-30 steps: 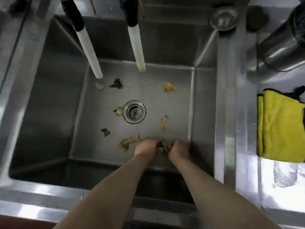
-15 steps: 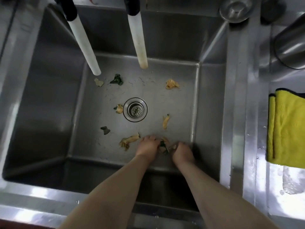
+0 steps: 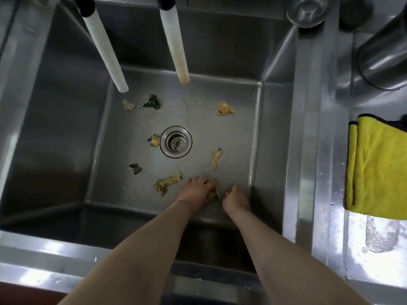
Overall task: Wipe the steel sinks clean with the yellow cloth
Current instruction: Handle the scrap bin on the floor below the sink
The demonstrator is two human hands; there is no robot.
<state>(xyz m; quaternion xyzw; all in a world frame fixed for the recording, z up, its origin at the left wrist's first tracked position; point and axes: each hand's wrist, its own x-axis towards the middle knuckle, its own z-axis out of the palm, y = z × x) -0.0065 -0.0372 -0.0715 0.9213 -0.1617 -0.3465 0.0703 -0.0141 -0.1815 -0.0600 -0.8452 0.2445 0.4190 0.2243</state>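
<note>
A deep steel sink point(image 3: 66, 133) fills the view, with a round drain strainer point(image 3: 176, 142) in its floor. Both my arms reach down to the near right of the sink floor. My left hand point(image 3: 195, 190) and my right hand point(image 3: 235, 199) curl around a small clump of food scraps point(image 3: 214, 188) between them. Several more yellow and green scraps lie on the floor, among them a yellow strip point(image 3: 167, 182) beside my left hand. The folded yellow cloth point(image 3: 378, 170) lies on the steel counter at the right, untouched.
Two white tap hoses point(image 3: 105, 53) point(image 3: 177, 49) hang over the back of the sink. A steel pot point(image 3: 383, 58) and a small steel bowl point(image 3: 308, 12) stand at the back right. The counter below the cloth is wet point(image 3: 378, 236).
My hands have stayed at the scrap clump, the left fingers closing a little further over it. The view has shifted slightly, so the cloth sits further to the right.
</note>
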